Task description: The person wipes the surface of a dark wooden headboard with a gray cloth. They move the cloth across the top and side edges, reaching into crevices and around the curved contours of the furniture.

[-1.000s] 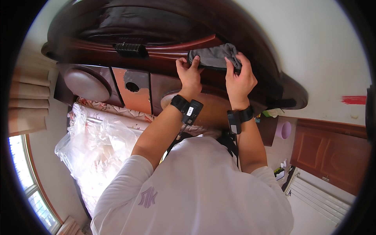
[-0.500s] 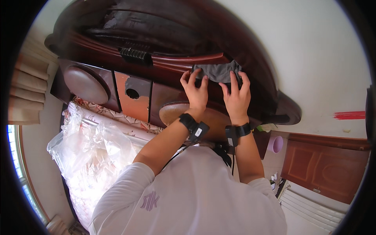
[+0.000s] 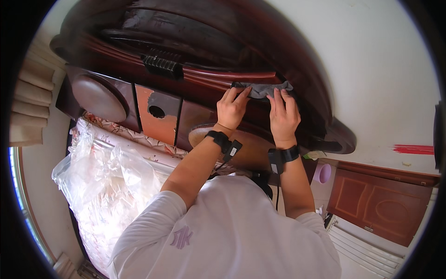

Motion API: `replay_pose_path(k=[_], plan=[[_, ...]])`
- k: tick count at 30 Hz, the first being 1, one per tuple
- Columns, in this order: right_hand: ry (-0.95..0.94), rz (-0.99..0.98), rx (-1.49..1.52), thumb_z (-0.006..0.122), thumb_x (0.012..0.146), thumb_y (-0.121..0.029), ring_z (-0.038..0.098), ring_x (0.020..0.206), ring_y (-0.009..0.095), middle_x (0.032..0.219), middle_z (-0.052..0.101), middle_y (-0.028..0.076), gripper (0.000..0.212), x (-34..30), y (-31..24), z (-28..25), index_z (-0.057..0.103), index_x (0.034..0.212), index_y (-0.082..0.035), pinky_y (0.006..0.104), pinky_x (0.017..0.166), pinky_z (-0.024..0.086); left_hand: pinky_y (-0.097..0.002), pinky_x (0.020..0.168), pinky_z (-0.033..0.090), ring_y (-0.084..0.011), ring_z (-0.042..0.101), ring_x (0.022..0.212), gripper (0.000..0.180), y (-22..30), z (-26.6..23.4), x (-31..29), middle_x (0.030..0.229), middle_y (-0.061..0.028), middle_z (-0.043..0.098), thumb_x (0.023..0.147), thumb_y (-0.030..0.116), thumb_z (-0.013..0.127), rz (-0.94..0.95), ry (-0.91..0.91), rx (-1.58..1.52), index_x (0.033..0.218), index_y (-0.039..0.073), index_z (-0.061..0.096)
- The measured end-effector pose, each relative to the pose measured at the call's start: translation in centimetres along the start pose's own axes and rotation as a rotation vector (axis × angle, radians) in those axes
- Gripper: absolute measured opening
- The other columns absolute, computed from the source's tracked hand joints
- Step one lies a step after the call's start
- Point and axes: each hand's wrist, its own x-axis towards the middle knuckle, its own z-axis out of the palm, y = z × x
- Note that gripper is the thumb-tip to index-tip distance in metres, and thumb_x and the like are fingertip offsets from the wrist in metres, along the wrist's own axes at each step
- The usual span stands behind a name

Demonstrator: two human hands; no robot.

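A dark grey cloth [image 3: 263,90] is bunched lengthwise against the ledge of the glossy dark red-brown wooden headboard [image 3: 204,74]. At the cloth's left end, my left hand [image 3: 231,109] pinches it between thumb and fingers. My right hand [image 3: 284,114] grips the right end the same way, fingertips curled over its edge. Both hands sit side by side, a short gap apart, with the cloth stretched between them. Each wrist wears a black strap with a small box.
Below the headboard's ledge are a round padded panel [image 3: 100,98] and an orange-brown panel with a hole [image 3: 162,116]. Clear plastic sheeting [image 3: 111,195] covers the bedding at left. A purple bin [image 3: 322,173] and a brown wooden door [image 3: 378,204] lie to the right.
The cloth has gone from spread and flat to a narrow bunched strip, a little lower. My fingers have closed more tightly on it.
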Motion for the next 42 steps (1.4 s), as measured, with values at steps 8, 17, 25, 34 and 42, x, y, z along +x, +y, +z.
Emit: replay_pose_path(k=[8, 17, 25, 34, 42], plan=[[-0.066, 0.079, 0.03, 0.089, 0.086, -0.008, 0.074, 0.094, 0.028, 0.104, 0.068, 0.01, 0.032, -0.8, -2.5, 2.7, 0.079, 0.116, -0.001, 0.0384, 0.081, 0.064, -0.0377, 0.067, 0.06, -0.0265, 0.073, 0.082, 0.041, -4.0, -2.0, 0.2, 0.098, -0.0042, 0.069, 0.079, 0.004, 0.083, 0.096, 0.0, 0.082, 0.119, 0.012, 0.079], [-0.119, 0.09, 0.042, 0.088, 0.088, -0.008, 0.073, 0.092, 0.03, 0.106, 0.067, 0.011, 0.033, -1.3, -5.4, 5.4, 0.077, 0.119, 0.001, 0.0386, 0.08, 0.063, -0.037, 0.066, 0.061, -0.0263, 0.074, 0.085, 0.038, -7.8, -5.0, 0.7, 0.101, -0.0053, 0.068, 0.084, 0.008, 0.08, 0.154, -0.093, 0.127, 0.121, 0.012, 0.077], [-0.168, 0.108, 0.108, 0.087, 0.089, -0.008, 0.07, 0.086, 0.03, 0.102, 0.064, 0.011, 0.034, -1.6, -8.8, 9.1, 0.076, 0.12, 0.002, 0.0392, 0.075, 0.061, -0.0396, 0.07, 0.062, -0.0293, 0.074, 0.088, 0.036, -11.8, -7.8, 1.0, 0.105, -0.0057, 0.07, 0.083, 0.002, 0.079, 0.142, -0.136, 0.188, 0.117, 0.012, 0.078], [-0.169, 0.139, 0.22, 0.085, 0.091, -0.008, 0.068, 0.082, 0.029, 0.096, 0.062, 0.01, 0.035, -2.0, -12.6, 13.5, 0.074, 0.122, 0.002, 0.0399, 0.071, 0.059, -0.0423, 0.073, 0.062, -0.0313, 0.074, 0.091, 0.035, -15.4, -11.0, 1.6, 0.102, -0.0063, 0.069, 0.081, -0.001, 0.074, 0.104, -0.163, 0.252, 0.114, 0.011, 0.078], [-0.225, 0.144, 0.388, 0.078, 0.091, -0.006, 0.069, 0.089, 0.03, 0.101, 0.061, 0.01, 0.032, -1.0, -16.2, 17.0, 0.072, 0.122, 0.002, 0.0401, 0.076, 0.06, -0.0436, 0.073, 0.06, -0.0313, 0.072, 0.093, 0.031, -17.2, -13.6, 0.8, 0.099, -0.0073, 0.066, 0.083, 0.003, 0.073, -0.007, -0.124, 0.412, 0.112, 0.01, 0.076]])
